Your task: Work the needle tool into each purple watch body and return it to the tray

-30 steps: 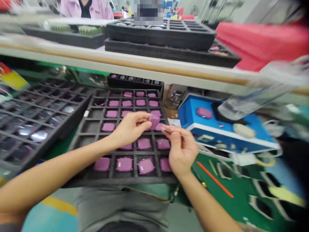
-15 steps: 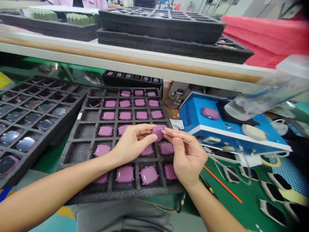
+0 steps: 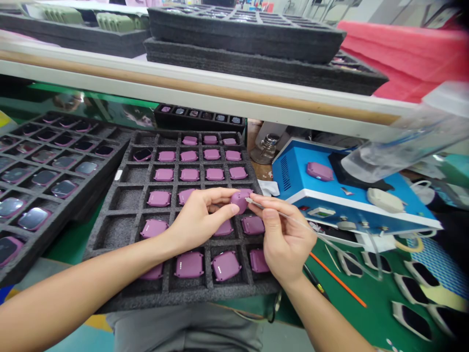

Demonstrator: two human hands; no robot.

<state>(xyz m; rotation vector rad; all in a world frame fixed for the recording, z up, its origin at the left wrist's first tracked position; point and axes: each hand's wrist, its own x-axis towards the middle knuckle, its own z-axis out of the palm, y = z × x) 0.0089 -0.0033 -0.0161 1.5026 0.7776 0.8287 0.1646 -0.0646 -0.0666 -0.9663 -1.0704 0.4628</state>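
Over the black foam tray, my left hand pinches a purple watch case between thumb and fingers. My right hand is closed round the end of a thin clear tube. The pale tip of that tube meets the near right side of the watch case, though I cannot tell whether it touches. More purple watch cases lie in the tray's compartments below and around both hands. A single dark-screened watch sits in a compartment at the far left.
At left stands another foam tray of dark-screened watches. A blue machine at right bears a purple case. Pale watches and an orange stick lie on the green mat. Overhead, a shelf carries stacked trays.
My hands keep the same hold on the watch case and the tube, almost without moving. The view has shifted slightly, so the trays at left appear a little further left.
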